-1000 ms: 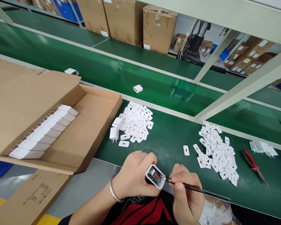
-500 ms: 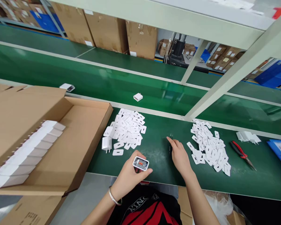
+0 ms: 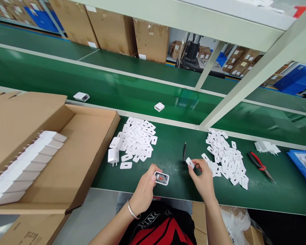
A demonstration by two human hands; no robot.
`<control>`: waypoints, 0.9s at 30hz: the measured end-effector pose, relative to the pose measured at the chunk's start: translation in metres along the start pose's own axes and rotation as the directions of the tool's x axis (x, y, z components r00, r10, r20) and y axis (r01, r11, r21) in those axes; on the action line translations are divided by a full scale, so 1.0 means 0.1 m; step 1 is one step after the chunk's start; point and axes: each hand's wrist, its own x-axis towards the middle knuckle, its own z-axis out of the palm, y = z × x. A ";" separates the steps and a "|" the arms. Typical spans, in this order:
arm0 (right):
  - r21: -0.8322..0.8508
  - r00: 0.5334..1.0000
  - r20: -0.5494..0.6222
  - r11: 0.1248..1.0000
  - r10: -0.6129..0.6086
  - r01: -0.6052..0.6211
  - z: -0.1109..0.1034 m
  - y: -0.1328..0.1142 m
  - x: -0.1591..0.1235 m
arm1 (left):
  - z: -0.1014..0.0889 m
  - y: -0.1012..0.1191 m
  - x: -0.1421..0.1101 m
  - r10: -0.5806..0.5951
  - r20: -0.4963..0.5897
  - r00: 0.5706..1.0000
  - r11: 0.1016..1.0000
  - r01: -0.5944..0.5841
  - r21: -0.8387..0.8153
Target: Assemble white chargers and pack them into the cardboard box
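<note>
My left hand (image 3: pixel 145 186) is closed round a white charger housing (image 3: pixel 162 178), its open end facing up with orange and metal parts showing inside. Between thumb and fingers, my right hand (image 3: pixel 202 177) pinches a small white cover plate (image 3: pixel 190 163) with a slot in it. Black tweezers (image 3: pixel 185 152) lie on the green bench just beyond that plate. To the right of my right hand spreads a pile of white cover plates (image 3: pixel 228 160). Another pile of plates (image 3: pixel 137 137) lies beyond my left hand, with white chargers (image 3: pixel 113 156) at its left edge.
A cardboard tray (image 3: pixel 99 143) on the left holds a row of white chargers (image 3: pixel 30 163). Red-handled pliers (image 3: pixel 261 166) and a blue bin (image 3: pixel 303 166) are at the right. On the green conveyor (image 3: pixel 122 90) sit two housings. A slanted metal post (image 3: pixel 234 92) rises at the bench's back.
My right hand has let go of the tweezers and now holds a cover plate. My left hand has shifted slightly right with the housing. The conveyor housings have moved right.
</note>
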 end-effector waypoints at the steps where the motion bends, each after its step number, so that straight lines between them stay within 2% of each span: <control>1: 0.091 0.998 0.013 0.993 -0.069 0.068 -0.03 -0.17 -0.02 | 0.01 0.02 0.01 0.018 0.000 1.000 0.999 -0.018 0.027; 3: 0.210 0.975 0.053 0.957 -0.215 0.199 -0.07 -0.50 -0.09 | 0.03 0.05 0.02 0.058 0.003 0.998 0.995 -0.058 0.079; 6: 0.233 0.918 0.071 0.901 -0.391 0.366 -0.07 -0.84 -0.17 | 0.04 0.08 0.04 0.109 0.002 0.994 0.986 -0.108 0.129; 8: 0.208 0.892 0.069 0.881 -0.447 0.426 -0.04 -0.92 -0.19 | 0.05 0.10 0.06 0.126 0.008 0.992 0.982 -0.126 0.140; 10: 0.209 0.889 0.068 0.877 -0.454 0.432 0.01 -0.92 -0.19 | 0.05 0.12 0.07 0.116 0.008 0.993 0.982 -0.115 0.152; 12: 0.272 0.912 0.093 0.891 -0.400 0.363 0.06 -0.88 -0.19 | 0.05 0.13 0.07 0.117 -0.002 0.993 0.981 -0.115 0.155; 14: 0.393 0.945 0.158 0.896 -0.285 0.205 0.12 -0.82 -0.19 | 0.07 0.11 0.06 0.172 -0.022 0.985 0.975 -0.167 0.148; 16: 0.524 0.950 0.258 0.851 -0.173 0.013 0.19 -0.76 -0.21 | 0.08 0.09 0.04 0.256 -0.039 0.966 0.958 -0.248 0.144; 18: 0.610 0.937 0.331 0.784 -0.113 -0.120 0.27 -0.73 -0.23 | 0.10 0.07 0.04 0.313 -0.056 0.948 0.941 -0.302 0.149; 21: 0.646 0.950 0.303 0.749 -0.075 -0.147 0.35 -0.71 -0.25 | 0.09 0.10 0.06 0.322 -0.023 0.947 0.940 -0.316 0.127; 24: 0.613 0.975 0.217 0.784 -0.055 -0.093 0.36 -0.70 -0.25 | 0.04 0.16 0.11 0.275 0.090 0.957 0.953 -0.284 0.103; 27: 0.590 0.979 0.199 0.803 -0.048 -0.081 0.36 -0.70 -0.26 | 0.00 0.16 0.15 0.257 0.112 0.960 0.955 -0.270 0.122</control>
